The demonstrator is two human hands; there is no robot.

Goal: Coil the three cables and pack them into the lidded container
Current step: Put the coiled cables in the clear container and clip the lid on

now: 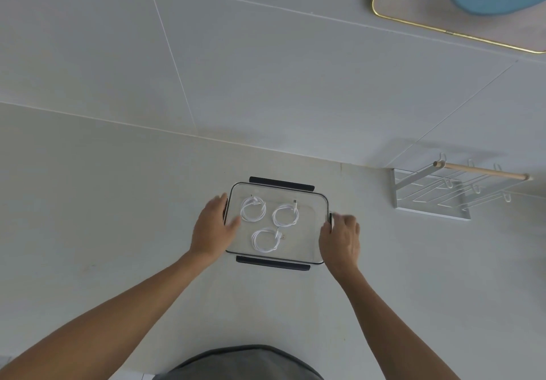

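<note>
Container (313,232) long axis left-right.

Three coiled cables (269,223) lie inside the container (310,249); left hand (212,229) at its left edge, right hand (341,239) at its right, apparently touching. A rack (428,199) stands well right of the container.

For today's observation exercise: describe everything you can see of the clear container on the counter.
The container is a clear, shallow rectangle with rounded corners and a dark rim, lying flat on the pale counter near the wall. A see-through lid seems to be on it. Dark clip flaps stick out at its far and near sides. Three white coiled cables lie apart inside. The left hand rests on its left edge; the right hand touches its right edge.
</note>
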